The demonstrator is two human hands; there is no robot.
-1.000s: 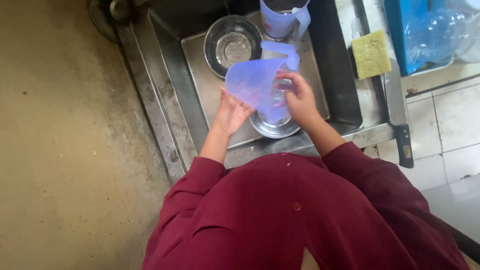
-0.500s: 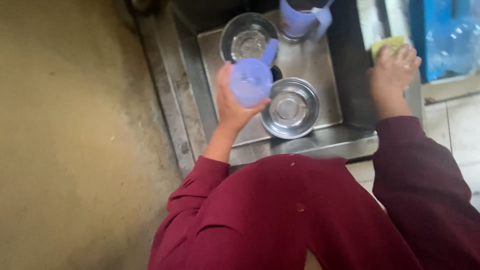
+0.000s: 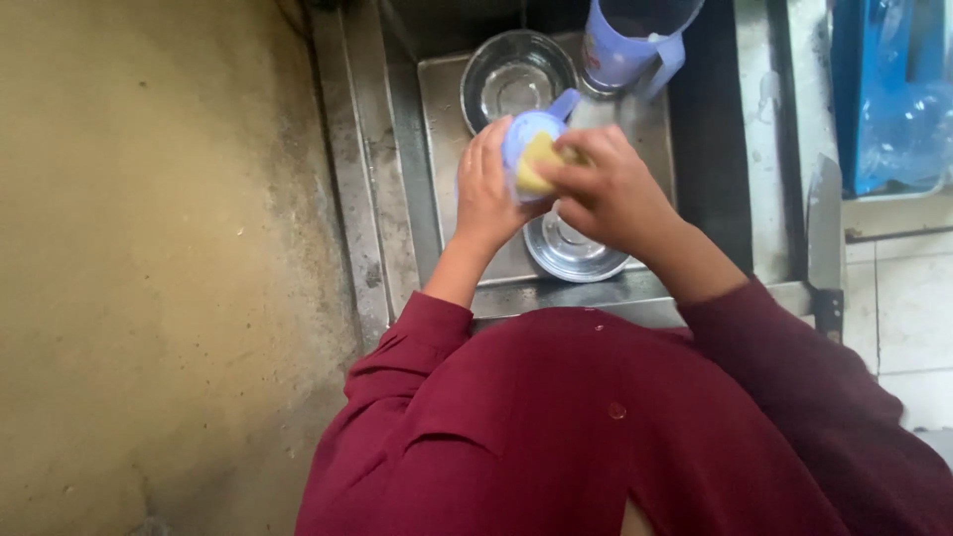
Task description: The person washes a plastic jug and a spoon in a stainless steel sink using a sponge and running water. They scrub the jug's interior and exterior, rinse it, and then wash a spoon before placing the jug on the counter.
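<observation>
My left hand (image 3: 488,191) grips a pale blue plastic cup (image 3: 528,134) with a small handle, held over the steel sink (image 3: 437,149). My right hand (image 3: 608,189) presses a yellow sponge (image 3: 537,165) into the mouth of the cup. Both hands meet just above a steel bowl (image 3: 576,253) that lies in the sink near its front edge. Most of the sponge is hidden by my fingers.
A second steel bowl (image 3: 514,84) sits at the back of the sink, next to a blue plastic jug (image 3: 625,45). A knife (image 3: 824,238) lies on the right ledge. A blue bag (image 3: 893,89) rests on the tiled counter at right. A bare floor lies to the left.
My right hand left the counter at right with the yellow sponge and came to the cup. The left hand kept hold of the cup over the sink.
</observation>
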